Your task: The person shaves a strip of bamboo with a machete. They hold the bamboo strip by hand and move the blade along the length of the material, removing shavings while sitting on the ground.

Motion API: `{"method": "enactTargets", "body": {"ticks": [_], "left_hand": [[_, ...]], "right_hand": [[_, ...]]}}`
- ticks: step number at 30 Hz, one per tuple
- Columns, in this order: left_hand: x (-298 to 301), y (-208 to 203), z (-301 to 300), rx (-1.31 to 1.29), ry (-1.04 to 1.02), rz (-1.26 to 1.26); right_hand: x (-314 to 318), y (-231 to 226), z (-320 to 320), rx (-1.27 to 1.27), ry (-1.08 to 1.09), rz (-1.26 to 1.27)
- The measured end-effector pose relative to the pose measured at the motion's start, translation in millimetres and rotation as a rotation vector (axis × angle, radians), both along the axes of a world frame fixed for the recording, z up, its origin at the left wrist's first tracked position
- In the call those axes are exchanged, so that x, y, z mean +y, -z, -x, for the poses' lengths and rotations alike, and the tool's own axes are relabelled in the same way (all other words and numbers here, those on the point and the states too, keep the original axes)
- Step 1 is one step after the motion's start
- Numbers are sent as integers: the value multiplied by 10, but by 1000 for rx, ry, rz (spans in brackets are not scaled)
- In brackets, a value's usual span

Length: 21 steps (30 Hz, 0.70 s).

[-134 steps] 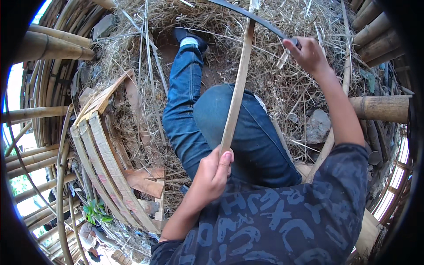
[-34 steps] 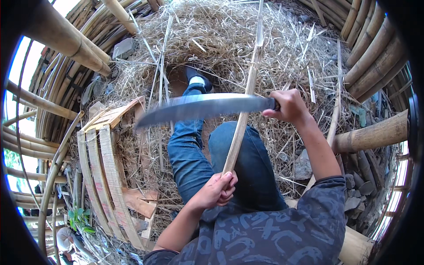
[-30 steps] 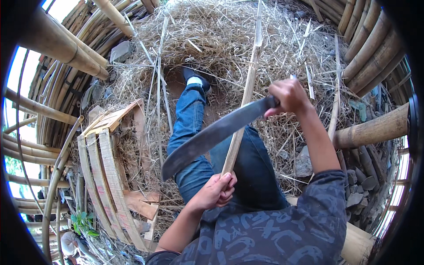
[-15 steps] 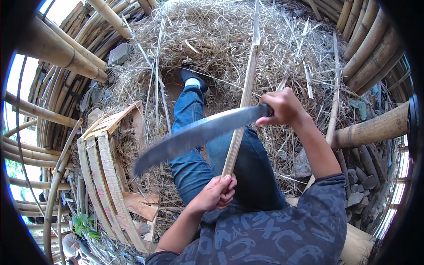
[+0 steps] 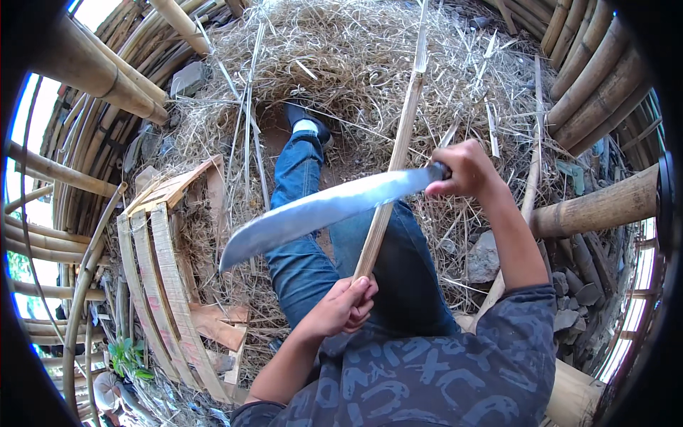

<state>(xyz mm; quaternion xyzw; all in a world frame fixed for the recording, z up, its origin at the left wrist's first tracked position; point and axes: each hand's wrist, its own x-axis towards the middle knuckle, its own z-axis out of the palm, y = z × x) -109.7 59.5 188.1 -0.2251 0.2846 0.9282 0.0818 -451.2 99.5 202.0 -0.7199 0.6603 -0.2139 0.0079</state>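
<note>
My right hand (image 5: 466, 169) grips the dark handle of a machete (image 5: 320, 213). Its broad, slightly curved blade points left and crosses over a long bamboo strip (image 5: 400, 146); whether the two touch I cannot tell. Wrapped round the strip's near end is my left hand (image 5: 346, 304), just above my lap. From there the strip runs forward and a little right, past my bent knee and out over the shavings. Its far part looks paler and thinner than the near part.
Heaped bamboo shavings (image 5: 334, 64) cover the ground ahead of my legs. A slatted wooden crate (image 5: 167, 277) lies to the left. Thick bamboo poles (image 5: 597, 203) jut in from the right, near a grey stone (image 5: 484, 257). Bamboo walls curve round both sides.
The machete blade has turned, so its flat side now shows bright instead of dark. My right hand has shifted slightly right. My left hand keeps its hold on the bamboo strip.
</note>
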Motion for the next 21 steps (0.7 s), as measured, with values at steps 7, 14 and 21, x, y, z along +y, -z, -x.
{"method": "enactTargets", "body": {"ticks": [7,14,21], "left_hand": [[2,51,45,118,15,-268],[15,247,-4,205,64,-383],[18,264,21,216,47,-474]], "right_hand": [[21,396,361,-277,324,50],[-157,603,154,-448,257,224],[-320,793,341,-669,452,356]]}}
